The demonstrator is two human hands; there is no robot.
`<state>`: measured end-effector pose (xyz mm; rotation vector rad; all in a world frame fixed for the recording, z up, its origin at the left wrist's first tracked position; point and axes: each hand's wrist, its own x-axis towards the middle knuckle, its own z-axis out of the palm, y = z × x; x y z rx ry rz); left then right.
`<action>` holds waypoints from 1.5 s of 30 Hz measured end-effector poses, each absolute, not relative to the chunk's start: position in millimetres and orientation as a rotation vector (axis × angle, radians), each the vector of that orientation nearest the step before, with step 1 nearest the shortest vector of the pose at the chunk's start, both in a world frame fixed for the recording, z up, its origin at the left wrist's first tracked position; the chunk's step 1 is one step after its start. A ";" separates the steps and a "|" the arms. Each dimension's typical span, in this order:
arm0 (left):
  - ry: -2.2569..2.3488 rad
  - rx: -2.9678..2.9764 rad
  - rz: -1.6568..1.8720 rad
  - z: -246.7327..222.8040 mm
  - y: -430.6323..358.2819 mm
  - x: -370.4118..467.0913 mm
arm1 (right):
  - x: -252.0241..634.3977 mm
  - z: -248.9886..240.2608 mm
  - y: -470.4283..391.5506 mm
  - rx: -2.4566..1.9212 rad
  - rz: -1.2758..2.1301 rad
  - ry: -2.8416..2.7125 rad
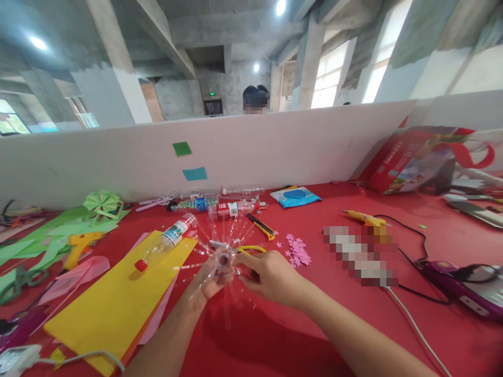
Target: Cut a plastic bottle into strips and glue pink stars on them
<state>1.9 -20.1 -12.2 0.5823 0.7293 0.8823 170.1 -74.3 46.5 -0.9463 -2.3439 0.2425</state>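
One clear plastic bottle [223, 259], cut into narrow strips that are fanned out around its neck, is held above the near middle of the red table [259, 345], its mouth turned toward the camera. The neck is gripped by the curled fingers of the left hand [212, 280]; the right hand [275, 273] is brought up beside it, thumb and forefinger only narrowly parted, though whether a strip is pinched cannot be told. Four more bottles are counted: a red-capped one [157, 250] laid partly on yellow sheets [106, 303] and, near the white partition [267, 144], a blue-labelled one [201, 203], a red-labelled one [228, 210] and a clear one [243, 191]. Two hot glue guns are seen, a yellow one [367, 219] at the right and an orange one [81, 247] at the left, with one utility knife [261, 226] and a heap of pink stars [297, 251] too crowded to be counted. A yellow-handled tool [251, 249] is partly hidden by the right hand. Grey-green scissors [31, 277], one blue packet [295, 197] and a red printed bag [412, 162] are spread farther out. Two paper pieces, green [182, 148] and teal [195, 174], are stuck to the partition, by which much of the room is blocked; above it, one person's head [256, 95], concrete beams, lit lamps and windows are seen.
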 end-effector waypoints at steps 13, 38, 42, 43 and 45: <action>0.611 0.678 0.868 -10.7 -12.0 -3.9 | 184.5 19.0 -43.2 -1.143 0.232 -1.783; 0.553 0.376 1.016 -24.7 -3.0 -19.1 | 170.1 -45.4 -24.9 -1.364 0.295 -2.165; 0.572 0.329 1.006 -26.8 -5.0 -13.5 | 175.3 -42.3 -21.6 -1.392 0.252 -2.150; 0.598 0.318 0.996 -27.0 -5.5 -11.5 | 176.9 -40.9 -22.0 -1.381 0.237 -2.141; 0.659 0.301 0.978 -26.9 -6.7 -7.8 | 179.5 -38.3 -23.7 -1.318 0.220 -2.114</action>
